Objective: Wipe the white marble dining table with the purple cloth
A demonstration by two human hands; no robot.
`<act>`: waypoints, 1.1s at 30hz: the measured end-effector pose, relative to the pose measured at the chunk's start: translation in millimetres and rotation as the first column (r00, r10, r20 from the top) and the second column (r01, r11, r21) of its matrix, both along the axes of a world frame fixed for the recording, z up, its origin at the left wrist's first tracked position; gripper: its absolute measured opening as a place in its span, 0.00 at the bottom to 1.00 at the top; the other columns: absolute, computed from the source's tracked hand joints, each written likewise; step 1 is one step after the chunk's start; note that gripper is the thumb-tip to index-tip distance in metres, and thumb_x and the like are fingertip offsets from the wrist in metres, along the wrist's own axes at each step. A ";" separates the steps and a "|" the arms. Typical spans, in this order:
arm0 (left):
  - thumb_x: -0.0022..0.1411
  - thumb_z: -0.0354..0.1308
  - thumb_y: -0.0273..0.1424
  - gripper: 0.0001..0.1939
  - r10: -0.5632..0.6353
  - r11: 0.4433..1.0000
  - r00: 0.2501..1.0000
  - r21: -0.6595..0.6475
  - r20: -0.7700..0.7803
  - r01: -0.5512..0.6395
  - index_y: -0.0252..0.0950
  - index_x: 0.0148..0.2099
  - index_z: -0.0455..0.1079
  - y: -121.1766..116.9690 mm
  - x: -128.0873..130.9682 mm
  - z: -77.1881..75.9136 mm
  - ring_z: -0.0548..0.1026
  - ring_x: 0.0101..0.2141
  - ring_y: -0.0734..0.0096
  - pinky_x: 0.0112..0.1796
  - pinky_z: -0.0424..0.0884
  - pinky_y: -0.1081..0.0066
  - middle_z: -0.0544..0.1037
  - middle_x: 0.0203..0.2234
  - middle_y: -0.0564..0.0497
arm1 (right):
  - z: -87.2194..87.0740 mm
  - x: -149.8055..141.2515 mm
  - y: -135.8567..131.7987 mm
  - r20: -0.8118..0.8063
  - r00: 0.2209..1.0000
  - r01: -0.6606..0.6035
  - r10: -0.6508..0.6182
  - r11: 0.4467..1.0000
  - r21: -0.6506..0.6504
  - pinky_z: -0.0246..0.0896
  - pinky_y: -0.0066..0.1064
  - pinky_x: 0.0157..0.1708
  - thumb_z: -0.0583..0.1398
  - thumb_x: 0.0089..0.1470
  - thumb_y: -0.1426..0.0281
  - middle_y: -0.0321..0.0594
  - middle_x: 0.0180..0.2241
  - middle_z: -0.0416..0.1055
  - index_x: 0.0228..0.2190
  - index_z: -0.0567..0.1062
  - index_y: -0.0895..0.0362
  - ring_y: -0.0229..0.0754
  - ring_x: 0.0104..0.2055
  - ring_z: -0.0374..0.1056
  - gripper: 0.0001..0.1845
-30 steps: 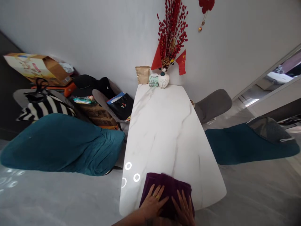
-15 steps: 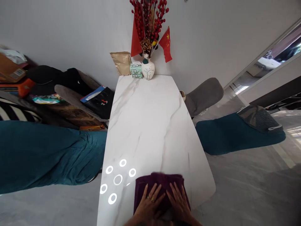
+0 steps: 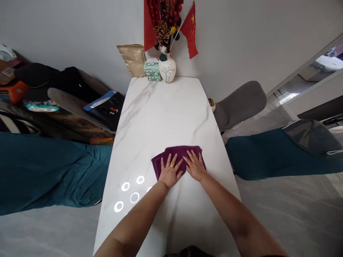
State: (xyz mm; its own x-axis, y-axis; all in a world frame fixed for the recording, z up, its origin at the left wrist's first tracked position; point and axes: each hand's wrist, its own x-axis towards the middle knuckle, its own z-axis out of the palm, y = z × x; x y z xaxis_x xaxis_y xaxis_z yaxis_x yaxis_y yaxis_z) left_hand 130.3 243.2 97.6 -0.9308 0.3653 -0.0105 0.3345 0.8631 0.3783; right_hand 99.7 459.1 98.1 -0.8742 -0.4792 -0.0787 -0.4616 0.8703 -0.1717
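Observation:
A folded purple cloth [image 3: 182,151] lies on the white marble table [image 3: 166,114], about at its middle. My left hand [image 3: 169,170] lies flat on the cloth's left half, fingers spread, with rings on two fingers. My right hand [image 3: 195,165] lies flat on the right half, fingers stretched out. Both arms reach forward over the near half of the table.
At the far end stand a white vase [image 3: 167,70] with red berries and small flags, a green tissue box [image 3: 151,70] and a tan pouch [image 3: 132,59]. Teal chairs [image 3: 53,171] flank the table, with a grey chair [image 3: 238,103] at the right and piled bags at the left.
Both hands have slid the purple cloth away from the near edge toward the table's middle, and my arms are now stretched out. The camera view has tilted downward.

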 end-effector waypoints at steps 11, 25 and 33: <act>0.72 0.54 0.49 0.37 0.129 0.991 0.990 -0.040 0.065 -0.127 0.45 0.77 0.53 17.9 -49.3 6.6 0.39 0.76 0.39 0.69 0.35 0.28 0.44 0.78 0.42 | 3.7 -63.1 -1.6 -0.003 1.000 -0.027 0.026 0.996 -0.087 0.31 0.72 0.71 0.54 0.69 0.68 0.48 0.77 0.44 0.71 0.60 0.55 0.61 0.78 0.37 0.32; 0.71 0.58 0.40 0.39 -0.333 0.939 0.928 -0.031 0.166 0.342 0.50 0.78 0.47 59.9 180.0 -2.8 0.43 0.76 0.43 0.70 0.46 0.36 0.41 0.78 0.44 | 0.4 236.1 76.1 0.005 0.998 0.068 -0.068 0.996 -0.057 0.35 0.61 0.76 0.56 0.56 0.76 0.45 0.76 0.46 0.71 0.62 0.53 0.55 0.79 0.39 0.41; 0.67 0.67 0.36 0.47 -0.638 0.729 0.655 0.043 0.403 0.683 0.52 0.78 0.44 70.3 270.4 -31.6 0.51 0.74 0.39 0.69 0.53 0.35 0.43 0.76 0.40 | -24.5 382.7 92.9 -0.277 0.949 0.112 -0.149 0.983 -0.143 0.41 0.61 0.75 0.56 0.46 0.80 0.49 0.71 0.61 0.61 0.73 0.56 0.56 0.77 0.46 0.38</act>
State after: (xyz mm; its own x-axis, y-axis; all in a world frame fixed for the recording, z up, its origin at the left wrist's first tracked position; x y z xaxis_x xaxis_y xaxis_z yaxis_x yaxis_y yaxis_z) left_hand 400.8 313.5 66.0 -0.3571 0.8580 -0.3693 0.6872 0.5091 0.5182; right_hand 482.4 552.0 73.6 -0.9068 -0.3493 0.2359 -0.3907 0.9066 -0.1595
